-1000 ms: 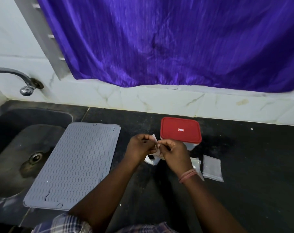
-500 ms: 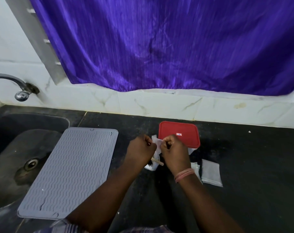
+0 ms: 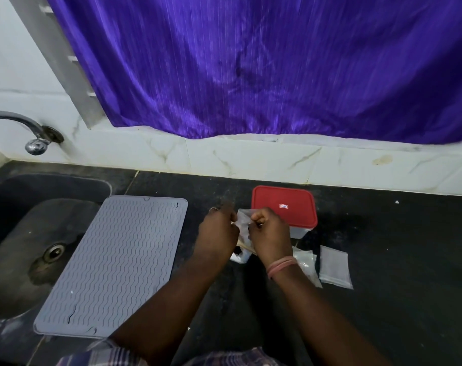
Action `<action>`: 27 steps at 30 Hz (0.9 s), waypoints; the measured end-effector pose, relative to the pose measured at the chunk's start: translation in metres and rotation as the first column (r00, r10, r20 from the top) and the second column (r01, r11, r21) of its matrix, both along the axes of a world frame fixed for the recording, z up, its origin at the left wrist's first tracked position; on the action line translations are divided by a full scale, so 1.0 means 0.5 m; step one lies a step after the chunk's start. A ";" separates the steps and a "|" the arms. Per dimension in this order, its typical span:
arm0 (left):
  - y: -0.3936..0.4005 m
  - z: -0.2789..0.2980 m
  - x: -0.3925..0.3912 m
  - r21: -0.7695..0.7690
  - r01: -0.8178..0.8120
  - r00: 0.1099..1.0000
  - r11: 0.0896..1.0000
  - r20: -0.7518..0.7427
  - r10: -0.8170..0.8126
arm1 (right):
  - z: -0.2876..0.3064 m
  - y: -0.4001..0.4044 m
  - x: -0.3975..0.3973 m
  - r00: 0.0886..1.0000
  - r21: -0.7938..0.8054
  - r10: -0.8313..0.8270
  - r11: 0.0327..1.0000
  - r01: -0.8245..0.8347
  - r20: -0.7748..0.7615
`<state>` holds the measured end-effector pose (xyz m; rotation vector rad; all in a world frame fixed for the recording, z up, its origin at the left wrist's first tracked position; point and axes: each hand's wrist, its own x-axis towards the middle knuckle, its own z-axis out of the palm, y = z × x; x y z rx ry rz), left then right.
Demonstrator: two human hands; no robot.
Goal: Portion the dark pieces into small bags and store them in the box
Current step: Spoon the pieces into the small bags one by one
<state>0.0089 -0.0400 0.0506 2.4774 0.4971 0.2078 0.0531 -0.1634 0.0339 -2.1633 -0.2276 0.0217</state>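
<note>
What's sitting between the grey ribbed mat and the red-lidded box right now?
In the head view, both hands: the left hand and right hand pinch a small clear plastic bag between the grey ribbed mat and red-lidded box.

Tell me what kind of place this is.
Most likely a home kitchen counter: a dark sink with a wall tap, a grey drying mat, and tiled backsplash.

1. The curtain [image 3: 277, 67] is showing deep purple.
2. The box [image 3: 301, 231] is wearing a red lid [image 3: 284, 206].
3. The mat [image 3: 113, 265] is showing grey wavy ridges.
4. The tabletop [image 3: 396, 260] is looking speckled black.
</note>
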 end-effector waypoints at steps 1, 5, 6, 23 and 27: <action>0.000 0.002 -0.003 0.065 0.011 1.000 0.998 -0.016 -0.010 | 0.003 0.005 0.000 1.000 0.002 0.005 1.000 -0.005 -0.012; 0.000 0.008 -0.007 0.200 0.122 0.989 0.972 0.059 -0.137 | 0.007 0.017 -0.009 0.998 -0.031 0.057 0.998 -0.057 0.010; 0.004 0.008 -0.007 0.216 0.150 0.983 0.965 0.074 -0.169 | 0.009 0.015 -0.007 0.998 -0.028 0.056 0.998 -0.056 0.016; 0.072 -0.105 -0.030 -0.495 -0.546 0.833 0.676 -0.232 0.503 | -0.106 -0.035 -0.025 0.982 -0.379 0.032 0.920 -0.101 -0.184; 0.058 -0.132 -0.047 -0.573 -0.485 0.855 0.660 -0.154 0.495 | -0.083 -0.028 -0.025 0.991 -0.382 0.086 0.916 -0.121 -0.106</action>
